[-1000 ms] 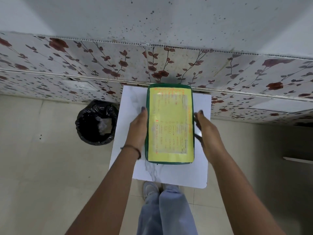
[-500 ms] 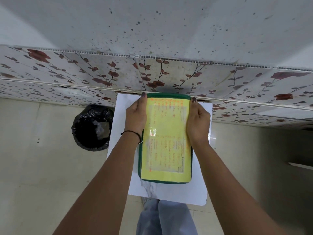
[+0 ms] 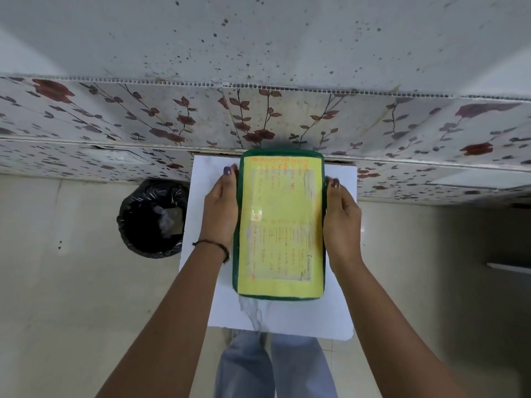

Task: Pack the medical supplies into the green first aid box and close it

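The green first aid box [image 3: 280,225] lies flat and closed on a small white table [image 3: 287,314], its lid covered by a yellow sheet with orange writing. My left hand [image 3: 219,209] presses flat against the box's left side, fingers pointing to the wall. On the opposite side my right hand [image 3: 342,216] grips the right edge the same way. No loose medical supplies are visible.
A black-lined waste bin [image 3: 153,218] stands on the floor left of the table. A floral-tiled wall [image 3: 287,122] rises right behind the table's far edge. My legs in jeans [image 3: 273,366] show under the near edge.
Both hands came in from beside the box to clasp its sides. They reached toward the far corners half a second ago and have since slid back a little.
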